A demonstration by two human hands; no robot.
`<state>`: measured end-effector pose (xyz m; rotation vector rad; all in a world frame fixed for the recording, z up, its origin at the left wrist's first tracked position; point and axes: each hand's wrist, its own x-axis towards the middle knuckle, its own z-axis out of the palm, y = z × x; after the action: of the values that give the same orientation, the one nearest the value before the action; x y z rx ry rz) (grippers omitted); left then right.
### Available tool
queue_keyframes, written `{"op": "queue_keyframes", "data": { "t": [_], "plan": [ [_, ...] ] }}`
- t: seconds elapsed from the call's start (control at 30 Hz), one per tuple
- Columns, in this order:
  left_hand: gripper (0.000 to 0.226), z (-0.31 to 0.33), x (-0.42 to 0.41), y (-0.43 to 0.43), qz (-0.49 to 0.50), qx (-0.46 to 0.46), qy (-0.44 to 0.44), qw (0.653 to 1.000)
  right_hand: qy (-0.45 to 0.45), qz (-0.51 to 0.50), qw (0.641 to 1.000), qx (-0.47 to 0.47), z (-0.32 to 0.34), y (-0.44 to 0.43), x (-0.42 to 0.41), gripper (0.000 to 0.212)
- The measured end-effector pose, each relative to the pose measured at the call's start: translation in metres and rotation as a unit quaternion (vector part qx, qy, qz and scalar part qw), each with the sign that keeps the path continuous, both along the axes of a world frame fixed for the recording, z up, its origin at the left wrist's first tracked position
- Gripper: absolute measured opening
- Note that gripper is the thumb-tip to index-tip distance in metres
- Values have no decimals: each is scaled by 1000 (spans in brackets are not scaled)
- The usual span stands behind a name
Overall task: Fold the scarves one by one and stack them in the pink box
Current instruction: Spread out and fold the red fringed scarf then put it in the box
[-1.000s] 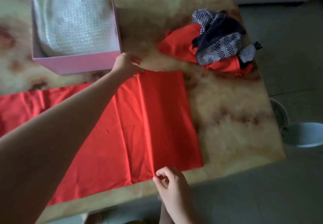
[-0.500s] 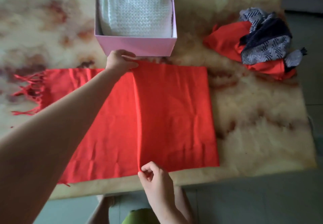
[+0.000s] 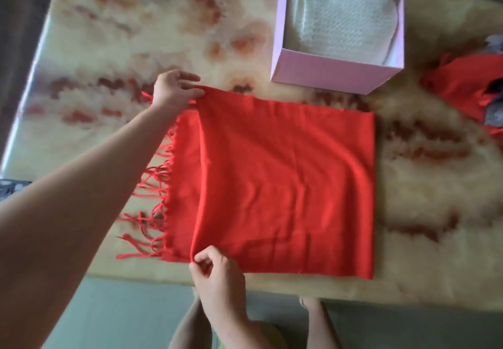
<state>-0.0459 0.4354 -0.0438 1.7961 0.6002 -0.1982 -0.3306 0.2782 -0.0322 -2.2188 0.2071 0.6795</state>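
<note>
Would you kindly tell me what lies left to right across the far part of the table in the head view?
Left hand gripping the red scarf, pink box, pile of unfolded scarves.

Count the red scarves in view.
2: fringed scarf on the table, pinched by left hand and right hand; crumpled scarf at the right edge, cropped; others may hide there.

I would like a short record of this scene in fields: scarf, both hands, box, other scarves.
red scarf: lies folded on the table, fringe at its left end
left hand: pinches the fold's far corner
right hand: pinches the fold's near corner
pink box: holds a white scarf
other scarves: piled at the table's right edge
</note>
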Motion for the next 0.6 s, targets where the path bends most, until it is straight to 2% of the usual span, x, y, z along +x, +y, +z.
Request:
{"op": "queue_keyframes", "data": {
  "t": [0.07,0.17,0.3,0.6],
  "plan": [
    [26,-4,-2,17,15,21,-8,1000,-15,1,1000,-10,-5,19,-3,10],
    [26,-9,-1,39,37,27,-10,999,-85,2,994,-64,-13,41,-4,20],
    [24,-14,2,53,44,17,-13,999,-140,14,986,-90,-21,58,1,25],
    [24,-29,3,59,25,54,-15,998,-142,54,983,-106,-33,77,-7,32]
  ]
}}
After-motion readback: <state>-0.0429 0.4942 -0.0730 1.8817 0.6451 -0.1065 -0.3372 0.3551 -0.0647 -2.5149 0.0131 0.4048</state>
